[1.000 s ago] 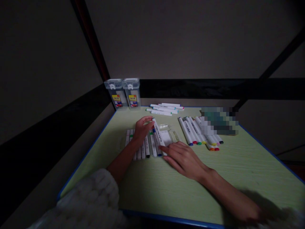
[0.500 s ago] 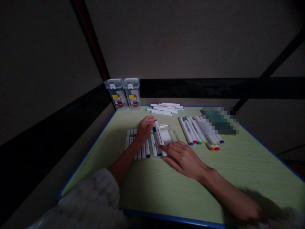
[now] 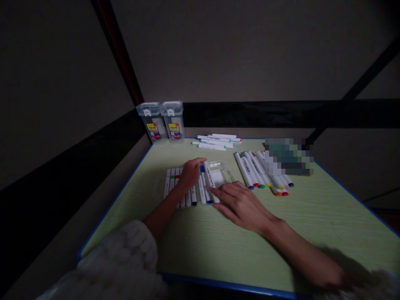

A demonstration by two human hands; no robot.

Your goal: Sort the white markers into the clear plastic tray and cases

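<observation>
A white marker (image 3: 209, 177) lies slightly slanted over the right part of a clear plastic case (image 3: 224, 177). At its far end are the fingertips of my left hand (image 3: 190, 174), which is closed and arches over the case. The thumb and index finger of my right hand (image 3: 240, 206) pinch its near end, the other fingers lying bent together. Beside it in the case stand several white markers in a row, among them a blue-banded marker (image 3: 204, 187) and a black-ended marker (image 3: 193, 196). My left hand and forearm hide part of this row.
Two lidded clear boxes, a left box (image 3: 153, 123) and a right box (image 3: 173, 123), stand at the back left. Thin markers (image 3: 214, 141) lie loose at the back. To the right is a pile of thick markers (image 3: 253, 171) beside a blurred-out flat object (image 3: 289, 156). The table (image 3: 225, 254) has blue edges.
My left fingers have lowered slightly at the marker's far end, and the marker lies a little lower into the case. My right hand has barely moved.
</observation>
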